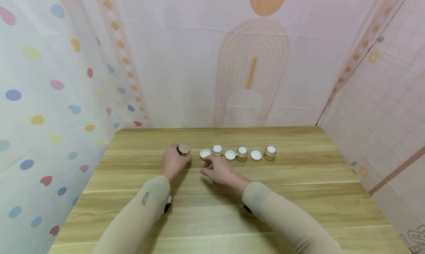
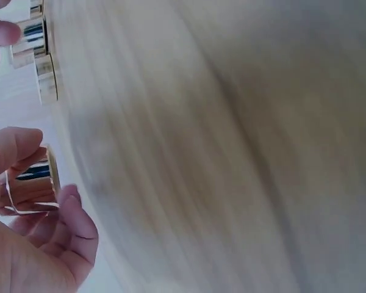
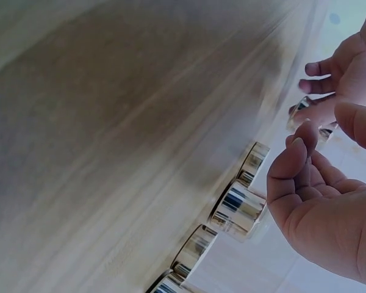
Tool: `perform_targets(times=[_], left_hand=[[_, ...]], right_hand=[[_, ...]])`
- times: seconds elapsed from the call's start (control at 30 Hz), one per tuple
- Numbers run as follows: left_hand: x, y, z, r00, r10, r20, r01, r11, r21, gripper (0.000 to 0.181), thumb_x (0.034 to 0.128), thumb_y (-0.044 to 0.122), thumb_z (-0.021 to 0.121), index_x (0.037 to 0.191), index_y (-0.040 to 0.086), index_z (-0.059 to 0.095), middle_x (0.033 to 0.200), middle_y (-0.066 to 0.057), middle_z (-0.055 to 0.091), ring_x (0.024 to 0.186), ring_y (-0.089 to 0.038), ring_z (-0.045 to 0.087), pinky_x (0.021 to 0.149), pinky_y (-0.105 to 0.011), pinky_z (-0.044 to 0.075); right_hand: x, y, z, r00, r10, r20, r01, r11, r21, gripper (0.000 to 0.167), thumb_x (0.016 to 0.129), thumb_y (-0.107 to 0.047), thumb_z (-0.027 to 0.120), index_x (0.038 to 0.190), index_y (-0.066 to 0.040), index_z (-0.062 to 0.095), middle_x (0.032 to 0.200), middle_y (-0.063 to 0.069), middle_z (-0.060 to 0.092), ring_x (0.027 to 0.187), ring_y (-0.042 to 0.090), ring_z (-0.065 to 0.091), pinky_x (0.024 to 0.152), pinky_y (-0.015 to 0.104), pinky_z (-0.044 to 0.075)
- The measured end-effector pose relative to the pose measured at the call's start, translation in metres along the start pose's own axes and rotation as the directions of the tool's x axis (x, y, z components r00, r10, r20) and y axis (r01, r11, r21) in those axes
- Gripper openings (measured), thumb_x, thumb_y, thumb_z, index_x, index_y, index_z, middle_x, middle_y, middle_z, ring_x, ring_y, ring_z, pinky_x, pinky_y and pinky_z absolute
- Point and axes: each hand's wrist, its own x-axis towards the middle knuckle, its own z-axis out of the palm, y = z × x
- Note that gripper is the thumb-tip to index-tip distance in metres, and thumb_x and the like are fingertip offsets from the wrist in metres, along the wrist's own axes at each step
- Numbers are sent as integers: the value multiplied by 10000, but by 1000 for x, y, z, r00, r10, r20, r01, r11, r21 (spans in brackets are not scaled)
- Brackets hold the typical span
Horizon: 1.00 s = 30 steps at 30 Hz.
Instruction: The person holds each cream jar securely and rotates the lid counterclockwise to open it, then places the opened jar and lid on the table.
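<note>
My left hand grips a small gold jar with its gold lid on top, at the left end of a row on the table. In the left wrist view, thumb and fingers hold the shiny jar from both sides. My right hand hovers just in front of an upturned lid with a white inside. Its fingers are loosely bent with nothing between them, as the right wrist view shows. Right of that lid stands a gold jar with a white top, partly behind the right hand.
Farther right along the row are another upturned lid, a jar with a white top, a third upturned lid and a last jar. They stand on a wooden table, with patterned cloth hanging behind and at both sides.
</note>
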Motion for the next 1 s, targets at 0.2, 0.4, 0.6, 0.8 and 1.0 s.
perform_targets(times=[0.2,0.4,0.6,0.8,1.0], left_hand=[[-18,-3,-6,985,171,30,-172,984,37,336,871,232,861,1121,81,697,1068,-121,764,966,-281,710,873,-436,609],[-50,8,7,924,369,102,-379,920,99,256,816,174,895,1010,127,735,879,-7,724,782,-131,642,705,-288,566],[-75,17,20,895,426,130,-444,877,183,358,753,201,934,1055,129,754,956,-49,700,843,-177,620,752,-379,571],[-88,25,20,886,440,144,-462,862,210,390,751,225,933,1087,140,752,1080,-122,731,872,-221,669,745,-412,596],[-101,30,20,858,502,110,-513,819,258,434,781,296,920,1156,151,755,1164,-132,743,953,-282,724,758,-463,624]], right_hand=[[-4,2,-2,1000,26,-4,-25,998,59,498,1042,-328,705,1430,-25,634,1253,95,751,1110,242,752,924,377,627],[-14,9,-6,999,3,-41,1,996,93,564,1043,-508,664,1418,-86,659,1181,19,768,993,144,733,827,320,616],[-26,13,-6,999,-37,-37,38,998,46,469,1020,-465,715,1307,-95,736,1083,-5,784,917,105,708,777,280,595],[-37,17,-12,999,-26,25,24,996,87,396,1014,-465,718,1212,-129,782,962,-2,782,793,108,685,709,289,580],[-50,18,-21,998,-39,41,33,991,126,362,1034,-445,691,1155,-118,784,1013,-7,777,876,82,670,787,283,584]])
